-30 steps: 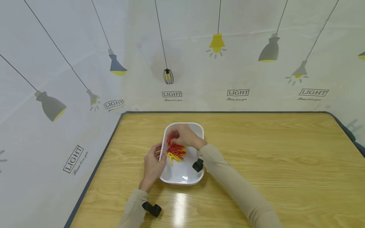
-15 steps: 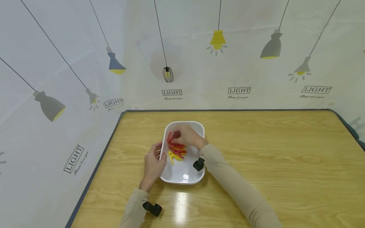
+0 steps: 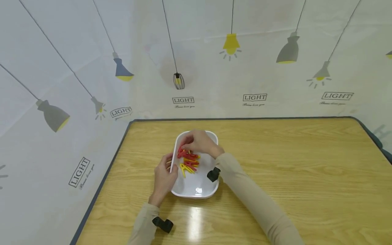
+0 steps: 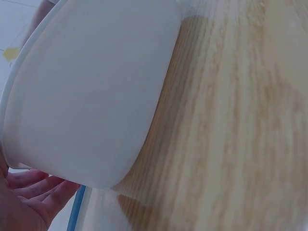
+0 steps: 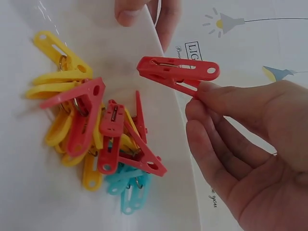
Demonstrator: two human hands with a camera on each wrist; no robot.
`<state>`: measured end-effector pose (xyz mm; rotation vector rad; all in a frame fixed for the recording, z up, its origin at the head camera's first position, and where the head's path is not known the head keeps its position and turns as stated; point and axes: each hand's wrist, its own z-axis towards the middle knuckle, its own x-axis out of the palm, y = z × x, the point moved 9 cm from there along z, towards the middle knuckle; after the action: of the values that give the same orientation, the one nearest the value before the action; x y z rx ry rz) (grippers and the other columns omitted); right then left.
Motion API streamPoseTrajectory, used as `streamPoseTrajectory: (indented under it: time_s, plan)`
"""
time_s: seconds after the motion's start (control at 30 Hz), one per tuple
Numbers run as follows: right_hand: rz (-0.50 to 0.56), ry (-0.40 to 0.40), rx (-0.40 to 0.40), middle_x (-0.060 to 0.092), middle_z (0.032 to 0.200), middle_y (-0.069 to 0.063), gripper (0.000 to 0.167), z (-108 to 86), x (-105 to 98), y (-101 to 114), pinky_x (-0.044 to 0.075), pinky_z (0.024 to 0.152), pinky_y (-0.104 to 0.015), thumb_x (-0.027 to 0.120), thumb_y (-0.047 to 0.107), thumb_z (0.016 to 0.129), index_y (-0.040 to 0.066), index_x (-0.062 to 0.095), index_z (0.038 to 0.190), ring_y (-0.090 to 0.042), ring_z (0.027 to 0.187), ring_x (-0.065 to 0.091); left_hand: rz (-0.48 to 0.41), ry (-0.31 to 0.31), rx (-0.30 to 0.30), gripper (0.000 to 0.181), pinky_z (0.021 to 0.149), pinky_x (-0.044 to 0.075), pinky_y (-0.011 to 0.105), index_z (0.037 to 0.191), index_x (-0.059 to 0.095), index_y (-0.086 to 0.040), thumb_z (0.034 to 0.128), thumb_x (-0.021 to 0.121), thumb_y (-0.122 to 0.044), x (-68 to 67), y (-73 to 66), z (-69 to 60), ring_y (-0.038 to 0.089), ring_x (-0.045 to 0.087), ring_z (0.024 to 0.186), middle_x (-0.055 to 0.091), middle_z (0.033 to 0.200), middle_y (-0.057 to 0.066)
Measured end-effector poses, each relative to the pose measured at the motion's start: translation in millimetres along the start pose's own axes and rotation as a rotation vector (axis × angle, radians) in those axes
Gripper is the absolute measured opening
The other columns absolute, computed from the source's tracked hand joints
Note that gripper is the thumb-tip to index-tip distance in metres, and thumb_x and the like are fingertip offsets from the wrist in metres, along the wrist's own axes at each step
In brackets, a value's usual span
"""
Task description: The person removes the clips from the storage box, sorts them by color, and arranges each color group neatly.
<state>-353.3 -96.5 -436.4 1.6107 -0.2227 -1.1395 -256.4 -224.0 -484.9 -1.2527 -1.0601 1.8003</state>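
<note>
A white plastic bin (image 3: 196, 189) stands on the table, tilted toward the left hand in the head view. The left hand (image 3: 164, 178) grips its left wall, thumb over the rim and fingers outside; in the left wrist view those fingers (image 4: 41, 192) show below the bin's wall. Over the bin, the right hand (image 3: 200, 141) pinches one end of a red clothespin (image 5: 180, 70) between thumb and fingers. Inside lies a loose pile of red clothespins (image 5: 84, 115), yellow clothespins (image 5: 57, 79) and light blue clothespins (image 5: 132, 190). The blue ones are hidden in the head view.
The wooden table (image 3: 291, 170) extends far to the right of the bin. Behind it and on the left rise walls (image 3: 208, 75) printed with hanging lamps. A dark edging strip (image 3: 104, 177) borders the tabletop. Dark wrist cameras (image 3: 163, 224) sit on both sleeves.
The right hand has shifted slightly at the bin's back left, and the red clothespins beneath it look rearranged. The left hand keeps its grip on the bin, which stays in place.
</note>
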Motion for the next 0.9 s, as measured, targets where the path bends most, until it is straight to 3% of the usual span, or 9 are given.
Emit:
streamPoseTrajectory:
  time_s: [0.17,0.4,0.6,0.9]
  plan:
    - [0.011,-0.054,0.006,0.078,0.092,-0.008,0.012,-4.4,-14.6,1.9,0.054,0.067,-0.019,0.072,0.012,0.093,0.004,0.078,0.099,-0.031,0.083,0.072,-0.001,0.003,-0.001,0.041,0.090,0.061,0.047,0.128,0.061,0.006,0.0870,0.058,0.007,2.1,-2.3,2.5,0.040,0.071,0.105,0.069,0.118,0.027]
    - [-0.044,-0.198,-0.008,0.077,0.095,-0.004,0.011,-15.4,-38.0,1.2,0.058,0.078,-0.022,0.075,0.016,0.091,0.009,0.078,0.098,-0.016,0.085,0.070,0.045,0.011,-0.031,0.041,0.094,0.059,0.050,0.130,0.060,0.005,0.0893,0.057,0.006,1.9,0.6,3.5,0.041,0.069,0.109,0.067,0.122,0.027]
    - [0.006,-0.324,-0.025,0.076,0.096,-0.007,0.010,-29.1,-58.9,-6.8,0.060,0.077,-0.027,0.073,0.016,0.092,0.008,0.076,0.099,-0.018,0.084,0.070,0.039,0.012,-0.039,0.042,0.096,0.058,0.051,0.131,0.059,0.006,0.0890,0.057,0.006,1.3,-0.3,1.9,0.042,0.068,0.110,0.066,0.123,0.028]
    - [0.005,-0.375,0.007,0.075,0.092,-0.007,0.010,-48.7,-77.2,-24.1,0.055,0.066,-0.023,0.071,0.015,0.093,0.008,0.075,0.099,-0.014,0.076,0.066,0.071,0.016,-0.038,0.042,0.095,0.058,0.052,0.131,0.058,0.007,0.0890,0.056,0.008,3.9,2.5,2.6,0.043,0.068,0.110,0.066,0.124,0.029]
